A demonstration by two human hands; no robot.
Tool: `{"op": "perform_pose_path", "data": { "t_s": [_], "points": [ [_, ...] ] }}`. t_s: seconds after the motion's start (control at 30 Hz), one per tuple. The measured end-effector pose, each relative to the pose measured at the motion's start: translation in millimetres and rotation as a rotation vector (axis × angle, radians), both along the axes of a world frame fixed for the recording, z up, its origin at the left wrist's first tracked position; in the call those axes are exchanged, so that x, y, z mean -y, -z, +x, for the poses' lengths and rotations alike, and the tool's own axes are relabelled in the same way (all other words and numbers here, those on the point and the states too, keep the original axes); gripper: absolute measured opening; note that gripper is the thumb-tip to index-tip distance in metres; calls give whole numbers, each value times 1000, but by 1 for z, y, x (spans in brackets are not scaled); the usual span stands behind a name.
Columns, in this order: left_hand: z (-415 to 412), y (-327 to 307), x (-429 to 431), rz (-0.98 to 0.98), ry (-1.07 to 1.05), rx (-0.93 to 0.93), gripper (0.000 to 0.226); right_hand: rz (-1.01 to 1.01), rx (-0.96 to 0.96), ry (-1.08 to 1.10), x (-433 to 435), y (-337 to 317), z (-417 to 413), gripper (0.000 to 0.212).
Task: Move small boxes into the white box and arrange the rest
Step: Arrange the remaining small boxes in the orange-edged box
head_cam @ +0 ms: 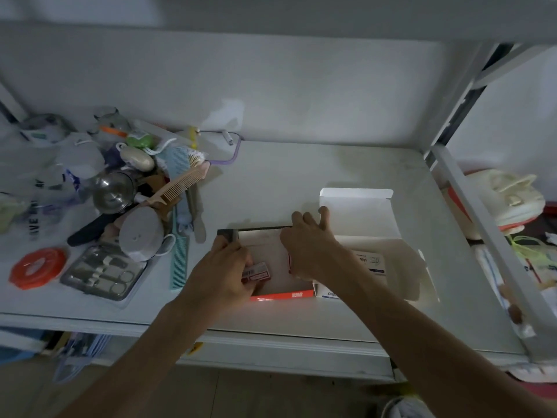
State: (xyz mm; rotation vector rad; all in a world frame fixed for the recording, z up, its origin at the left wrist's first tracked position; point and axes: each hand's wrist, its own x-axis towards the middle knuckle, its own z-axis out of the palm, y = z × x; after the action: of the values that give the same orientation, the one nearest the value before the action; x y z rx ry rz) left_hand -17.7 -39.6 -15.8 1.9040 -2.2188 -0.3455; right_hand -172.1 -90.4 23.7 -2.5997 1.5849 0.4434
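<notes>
1. The place looks like a home, perhaps a bedroom or dormitory corner, though the dim light leaves this uncertain.
2. A white metal shelf [301, 176] holds personal grooming clutter: a pink comb [177, 187], a manicure kit [104, 274], a steel cup [113, 191].

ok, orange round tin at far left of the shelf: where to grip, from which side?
Judging by its pose, from above: the orange round tin lies flat, lid up, near the shelf's front edge. Pinch across the rim on its open left and front sides; the manicure kit sits close on the right.
</notes>
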Motion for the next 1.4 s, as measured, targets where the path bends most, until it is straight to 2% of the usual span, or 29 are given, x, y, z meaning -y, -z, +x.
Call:
{"op": "perform_pose_path", "data": {
  "t_s": [0.2, 0.27, 0.4, 0.5, 0.6, 0.7, 0.8, 0.87, 0.93, 1.03, 1.17, 1.27, 1.4],
  "points": [
    [8, 1, -29, -45, 2, -28, 24, -48, 211, -69, -5, 7, -5, 28],
    [13, 1, -35, -24, -10, -45, 21, -18, 323, -67, -9, 6, -10, 33],
    [22, -2, -39, -10, -60, -137, 22, 340, 809, 139, -27, -11, -31, 48],
    [19, -17, -39, -65, -90, -235, 19, 416, 1050, 183, -38, -17, -49, 47],
    [10, -33, -40, -131, -81, -301, 15, 335, 1091, 232, -47, -24, -63, 44],
    [4, -38, -41, -155, -81, -337, 19, 247, 1061, 259, -53, -29, -67, 45],
    [-2, -36, -44, -110, -138, -366, 30, 252, 1083, 273, -55, -26, -63, 48],
    [-6, -33, -46, -81, -183, -336, 41, 294, 1116, 291, -56, -23, -58, 56],
    [-8, -28, -48, -103, -226, -263, 39, 357, 1151, 300, -56, -19, -52, 57],
    [-10, -20, -49, -133, -298, -146, 20, 444, 1202, 340, -57, -10, -37, 42],
    [-11, -6, -49, -88, -364, -71, 21, 612, 1255, 400, -56, 0, -12, 17],
    [-8, 1, -47, -83, -348, -86, 19, 839, 1333, 670, -50, -2, 6, 33],
    [9, 3, -47, -56, -299, -155, 37, 899, 1224, 895, -41, -1, 17, 37]
  ]
}}
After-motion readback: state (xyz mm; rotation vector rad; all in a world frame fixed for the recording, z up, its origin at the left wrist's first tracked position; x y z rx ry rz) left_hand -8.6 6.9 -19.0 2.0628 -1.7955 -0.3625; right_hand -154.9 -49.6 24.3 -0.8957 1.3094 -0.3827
